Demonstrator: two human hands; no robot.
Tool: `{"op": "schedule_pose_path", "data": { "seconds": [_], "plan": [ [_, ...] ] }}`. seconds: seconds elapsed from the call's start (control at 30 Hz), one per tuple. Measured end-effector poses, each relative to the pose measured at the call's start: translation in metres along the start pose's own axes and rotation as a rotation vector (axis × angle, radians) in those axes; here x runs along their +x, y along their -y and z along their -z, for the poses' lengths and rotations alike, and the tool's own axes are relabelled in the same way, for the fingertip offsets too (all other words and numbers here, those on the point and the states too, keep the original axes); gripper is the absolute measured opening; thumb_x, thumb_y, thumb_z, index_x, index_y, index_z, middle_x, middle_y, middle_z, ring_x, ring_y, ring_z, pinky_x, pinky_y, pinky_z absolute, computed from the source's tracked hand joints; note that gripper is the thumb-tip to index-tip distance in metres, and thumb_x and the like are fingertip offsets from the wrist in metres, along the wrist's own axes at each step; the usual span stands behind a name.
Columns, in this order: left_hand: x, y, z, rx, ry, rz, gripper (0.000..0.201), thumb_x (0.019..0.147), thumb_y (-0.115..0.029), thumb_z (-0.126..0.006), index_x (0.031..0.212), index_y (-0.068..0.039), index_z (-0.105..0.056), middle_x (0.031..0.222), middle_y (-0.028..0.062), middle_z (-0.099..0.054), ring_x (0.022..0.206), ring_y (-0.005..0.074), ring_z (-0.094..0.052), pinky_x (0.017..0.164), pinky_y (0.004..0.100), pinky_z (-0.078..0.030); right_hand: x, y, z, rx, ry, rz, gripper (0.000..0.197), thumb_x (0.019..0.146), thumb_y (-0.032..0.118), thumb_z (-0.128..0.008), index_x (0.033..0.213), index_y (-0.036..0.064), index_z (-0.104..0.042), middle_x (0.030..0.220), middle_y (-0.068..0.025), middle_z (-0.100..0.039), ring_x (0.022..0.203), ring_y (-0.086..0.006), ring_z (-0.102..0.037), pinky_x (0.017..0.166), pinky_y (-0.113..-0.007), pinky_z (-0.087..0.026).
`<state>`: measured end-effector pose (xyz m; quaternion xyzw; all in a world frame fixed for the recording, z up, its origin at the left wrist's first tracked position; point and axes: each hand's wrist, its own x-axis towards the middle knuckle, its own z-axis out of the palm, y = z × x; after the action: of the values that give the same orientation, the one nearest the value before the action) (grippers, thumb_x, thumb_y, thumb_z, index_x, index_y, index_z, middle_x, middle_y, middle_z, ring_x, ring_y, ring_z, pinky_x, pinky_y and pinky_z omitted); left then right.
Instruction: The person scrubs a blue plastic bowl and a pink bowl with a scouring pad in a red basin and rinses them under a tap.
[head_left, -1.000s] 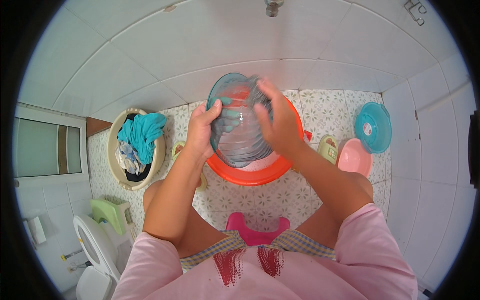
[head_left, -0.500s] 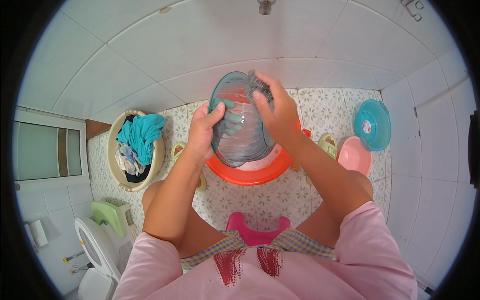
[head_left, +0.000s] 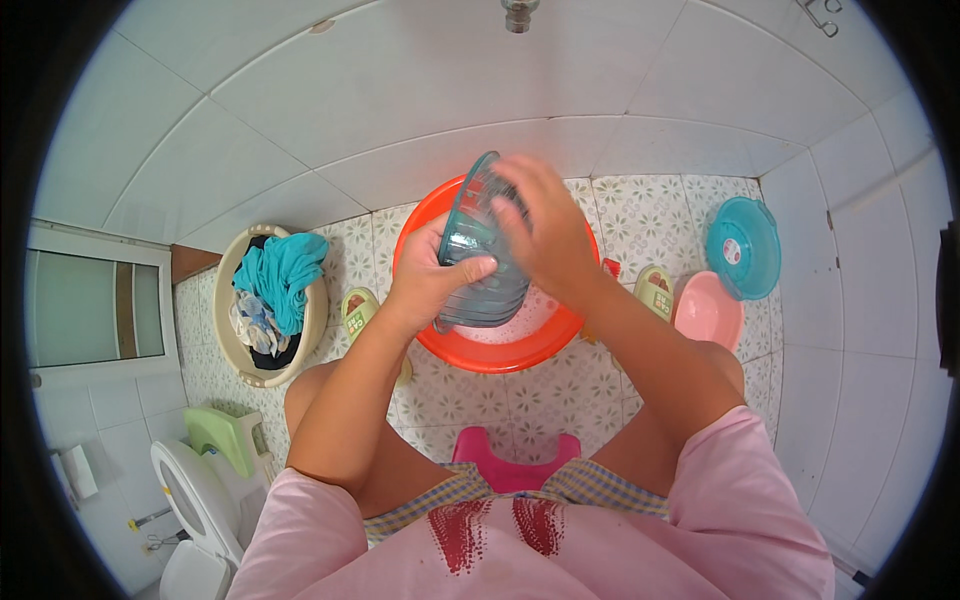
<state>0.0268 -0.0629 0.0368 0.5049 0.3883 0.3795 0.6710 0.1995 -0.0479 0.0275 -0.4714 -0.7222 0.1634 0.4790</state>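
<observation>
A bluish, ribbed glass bowl (head_left: 487, 290) is held up on its side above an orange basin (head_left: 470, 357). My left hand (head_left: 430, 275) grips it, thumb pressed on the ribbed outer wall and fingers around the rim. My right hand (head_left: 545, 230) is at the upper part of the bowl, its fingers curled and smeared by motion. The steel wool scourer seen in it half a second ago is mostly hidden behind those fingers now. Suds whiten the water (head_left: 535, 318) in the basin.
A beige tub (head_left: 222, 330) with clothes (head_left: 285, 275) stands at the left. Teal (head_left: 765, 250) and pink (head_left: 708, 312) basins sit at the right. A pink stool (head_left: 515, 470) is beneath me. Green slippers (head_left: 655, 292) flank the orange basin; a tiled wall (head_left: 420, 80) rises beyond.
The bowl has turned in my left hand from showing its open inside to showing its ribbed outside. My left thumb has moved onto the outer wall. My right hand is moving at the bowl's upper part.
</observation>
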Motion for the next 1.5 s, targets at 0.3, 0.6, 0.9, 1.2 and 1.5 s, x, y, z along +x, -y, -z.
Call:
{"op": "schedule_pose_path", "data": {
  "seconds": [0.3, 0.6, 0.9, 1.2, 1.5],
  "plan": [
    [-0.001, -0.007, -0.009, 0.160, 0.035, -0.007, 0.043, 0.065, -0.005, -0.081, 0.103, -0.004, -0.061, 0.095, 0.0020, -0.066, 0.086, 0.0100, -0.061, 0.080, 0.0298, -0.049, 0.012, -0.004, 0.013, 0.074, 0.076, -0.218, 0.031, 0.082, 0.007, -0.062, 0.112, 0.0020, -0.056, 0.113, -0.0160, -0.058, 0.104, -0.0349, -0.056, 0.089, -0.041, -0.045],
    [0.001, -0.009, -0.008, 0.170, 0.044, 0.042, 0.047, 0.064, -0.003, -0.081, 0.106, -0.003, -0.061, 0.098, 0.0026, -0.065, 0.091, 0.0116, -0.061, 0.084, 0.0301, -0.049, 0.001, 0.004, 0.002, -0.008, -0.042, -0.051, 0.033, 0.081, 0.012, -0.064, 0.111, 0.0013, -0.054, 0.111, -0.0167, -0.056, 0.104, -0.0349, -0.054, 0.087, -0.043, -0.045],
    [0.001, 0.000, -0.004, 0.315, 0.022, 0.024, 0.050, 0.063, -0.002, -0.081, 0.108, -0.001, -0.060, 0.101, 0.0041, -0.065, 0.092, 0.0124, -0.061, 0.086, 0.0313, -0.049, -0.013, 0.016, -0.010, -0.036, -0.151, 0.083, 0.028, 0.081, 0.015, -0.065, 0.104, 0.0015, -0.056, 0.101, -0.0159, -0.059, 0.096, -0.0341, -0.056, 0.083, -0.041, -0.046],
    [-0.002, -0.002, -0.012, 0.279, 0.082, -0.043, 0.042, 0.064, 0.000, -0.079, 0.102, -0.001, -0.061, 0.094, 0.0024, -0.066, 0.086, 0.0097, -0.060, 0.081, 0.0286, -0.049, 0.004, -0.013, -0.001, 0.035, -0.114, -0.420, 0.029, 0.081, 0.015, -0.066, 0.104, 0.0021, -0.056, 0.106, -0.0157, -0.058, 0.097, -0.0342, -0.056, 0.080, -0.042, -0.047],
    [-0.002, -0.009, -0.014, 0.215, 0.084, -0.050, 0.045, 0.065, -0.001, -0.080, 0.106, -0.001, -0.061, 0.098, 0.0034, -0.066, 0.090, 0.0118, -0.062, 0.084, 0.0300, -0.050, 0.014, -0.029, 0.009, 0.210, -0.025, -0.569, 0.031, 0.084, 0.016, -0.064, 0.110, 0.0026, -0.055, 0.107, -0.0164, -0.057, 0.099, -0.0351, -0.056, 0.083, -0.043, -0.046]
  ]
}}
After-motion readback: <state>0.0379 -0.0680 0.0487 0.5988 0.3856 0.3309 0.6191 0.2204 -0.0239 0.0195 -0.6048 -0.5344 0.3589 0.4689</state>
